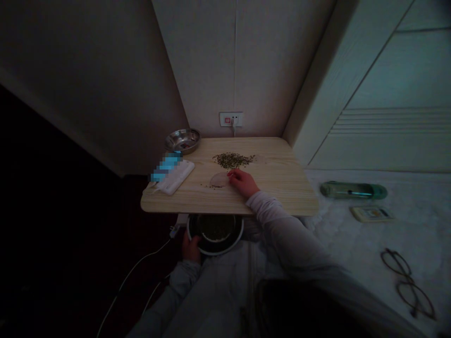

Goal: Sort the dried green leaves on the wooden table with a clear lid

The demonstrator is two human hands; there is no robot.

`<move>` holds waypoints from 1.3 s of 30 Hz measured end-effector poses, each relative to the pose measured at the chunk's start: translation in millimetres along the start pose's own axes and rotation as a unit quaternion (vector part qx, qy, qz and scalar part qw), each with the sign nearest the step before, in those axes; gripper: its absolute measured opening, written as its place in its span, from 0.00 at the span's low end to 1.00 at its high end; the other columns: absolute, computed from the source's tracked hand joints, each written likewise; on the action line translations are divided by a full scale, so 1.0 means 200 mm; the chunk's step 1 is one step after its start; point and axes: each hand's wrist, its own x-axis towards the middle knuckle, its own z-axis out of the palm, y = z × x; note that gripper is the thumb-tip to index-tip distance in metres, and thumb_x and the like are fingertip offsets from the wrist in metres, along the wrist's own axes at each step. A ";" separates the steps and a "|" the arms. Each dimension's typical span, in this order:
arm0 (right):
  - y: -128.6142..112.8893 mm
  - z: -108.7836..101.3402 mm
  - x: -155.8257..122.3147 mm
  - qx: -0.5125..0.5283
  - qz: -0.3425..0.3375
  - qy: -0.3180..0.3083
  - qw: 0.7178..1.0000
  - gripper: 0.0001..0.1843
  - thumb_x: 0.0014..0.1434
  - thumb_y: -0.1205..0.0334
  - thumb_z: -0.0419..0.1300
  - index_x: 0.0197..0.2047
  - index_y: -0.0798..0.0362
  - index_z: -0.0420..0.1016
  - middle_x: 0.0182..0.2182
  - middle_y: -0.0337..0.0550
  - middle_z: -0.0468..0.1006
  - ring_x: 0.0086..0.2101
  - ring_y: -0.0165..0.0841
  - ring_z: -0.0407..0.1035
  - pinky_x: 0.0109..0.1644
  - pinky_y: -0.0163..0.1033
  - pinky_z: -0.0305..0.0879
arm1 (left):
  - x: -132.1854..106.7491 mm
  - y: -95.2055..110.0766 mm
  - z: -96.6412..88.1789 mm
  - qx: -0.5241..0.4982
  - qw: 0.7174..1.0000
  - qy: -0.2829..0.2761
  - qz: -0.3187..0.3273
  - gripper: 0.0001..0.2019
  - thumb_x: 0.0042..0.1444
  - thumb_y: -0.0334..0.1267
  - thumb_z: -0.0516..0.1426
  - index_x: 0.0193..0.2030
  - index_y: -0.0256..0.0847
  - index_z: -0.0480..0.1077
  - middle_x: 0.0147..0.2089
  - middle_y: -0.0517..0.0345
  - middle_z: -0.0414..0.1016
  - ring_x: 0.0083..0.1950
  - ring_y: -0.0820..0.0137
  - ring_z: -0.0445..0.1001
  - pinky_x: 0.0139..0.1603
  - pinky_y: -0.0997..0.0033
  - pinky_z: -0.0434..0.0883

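My right hand (243, 182) is over the small wooden-topped table, its fingers pinched at the edge of a thin, pale, see-through rounded piece (219, 180). Just beyond it lies a spread of small dark green beans or seeds (230, 160), with a few stray ones by the rounded piece. Below the table's front edge, my left hand (191, 249) grips the left rim of a dark bowl with a white edge (239, 237). Dark small contents (215, 227) fill its middle; the dim light hides their kind.
A steel bowl (192, 148) stands at the back left of the tabletop (282, 188). In front of it a blurred-screen phone (165, 166) leans on a white box-like device (178, 177). A bottle (352, 190), a pale handheld device (371, 214) and glasses (405, 279) lie on the bed. A white cable (128, 277) hangs left.
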 end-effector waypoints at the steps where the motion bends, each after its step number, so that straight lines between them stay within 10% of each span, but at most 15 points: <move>1: 0.00 0.00 0.00 0.004 -0.001 -0.002 1.000 0.11 0.45 0.62 0.46 0.33 0.54 0.64 0.21 0.36 0.67 0.23 0.24 0.59 0.28 0.30 0.54 | 0.00 0.00 0.00 -0.001 1.000 0.003 0.000 0.21 0.31 0.29 0.51 0.39 0.38 0.63 0.30 0.59 0.66 0.34 0.71 0.64 0.33 0.74 0.61; 13: 0.00 0.03 0.04 0.090 0.021 0.020 0.996 0.13 0.47 0.61 0.45 0.35 0.55 0.62 0.23 0.38 0.68 0.25 0.24 0.62 0.31 0.31 0.57 | -0.03 0.04 0.02 -0.006 1.000 0.019 -0.017 0.20 0.32 0.27 0.50 0.37 0.38 0.64 0.28 0.60 0.67 0.31 0.72 0.65 0.30 0.76 0.62; 39: -0.15 0.12 0.17 -0.220 -0.204 -0.109 0.948 0.12 0.49 0.66 0.43 0.35 0.52 0.65 0.28 0.44 0.70 0.30 0.30 0.62 0.36 0.35 0.53 | -0.01 0.01 0.00 -0.044 0.998 -0.003 -0.033 0.23 0.33 0.27 0.50 0.42 0.39 0.61 0.33 0.57 0.67 0.38 0.68 0.65 0.39 0.69 0.61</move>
